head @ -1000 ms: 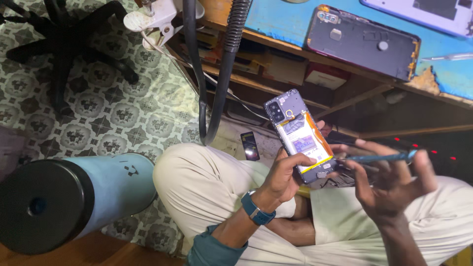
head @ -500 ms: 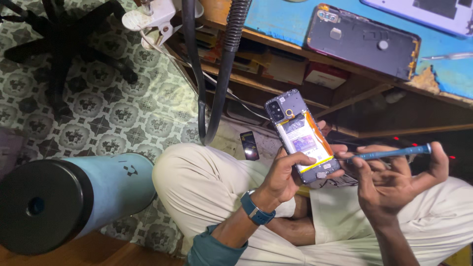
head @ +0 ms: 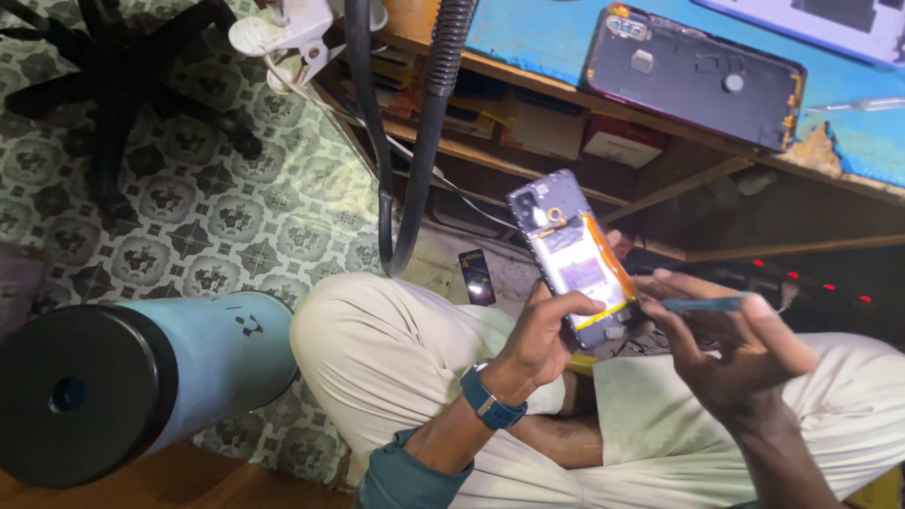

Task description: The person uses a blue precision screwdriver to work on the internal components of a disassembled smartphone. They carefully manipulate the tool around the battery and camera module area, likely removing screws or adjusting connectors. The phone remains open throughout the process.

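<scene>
Cradling the opened phone (head: 575,259), left hand (head: 547,330) curls beneath it.

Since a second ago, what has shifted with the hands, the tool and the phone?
The right hand has turned its thin blue tool from pointing right to pointing left, tip now close to the lower end of the opened grey phone. The left hand holds the phone as before. The pale blue cylinder flask is unmoved.

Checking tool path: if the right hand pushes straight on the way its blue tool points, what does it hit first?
Likely the opened phone held in the left hand. The right hand aims its blue tool leftward at the phone's lower edge; depth is unclear, contact cannot be told.
</scene>
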